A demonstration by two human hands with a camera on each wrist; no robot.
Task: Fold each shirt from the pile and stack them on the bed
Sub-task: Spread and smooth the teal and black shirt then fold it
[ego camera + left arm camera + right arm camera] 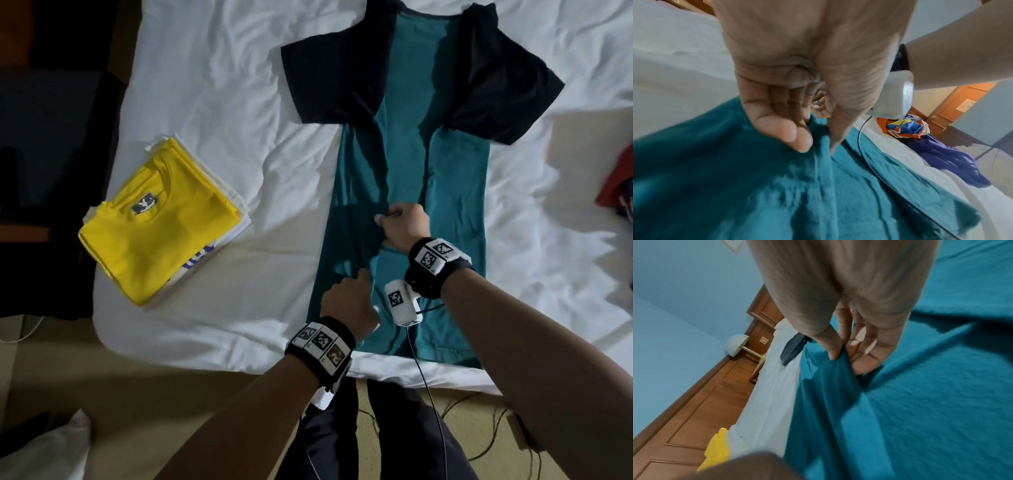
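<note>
A teal shirt (455,192) with dark navy sleeves (329,68) lies spread on the white bed (222,85), collar away from me. My right hand (402,222) pinches a ridge of teal fabric (838,369) at the shirt's middle between thumb and fingers. Nearer the hem, my left hand (349,301) pinches the same lengthwise crease (818,134). A raised fold runs up the shirt from the two hands. At the left of the bed sits a stack of folded shirts with a yellow shirt (157,226) on top.
A heap of unfolded clothes (920,133), orange, blue and purple, lies on the bed to my right; its red edge (616,185) shows in the head view. A black cable (424,377) hangs from the right wrist device. The bed's near edge (376,368) is by my legs.
</note>
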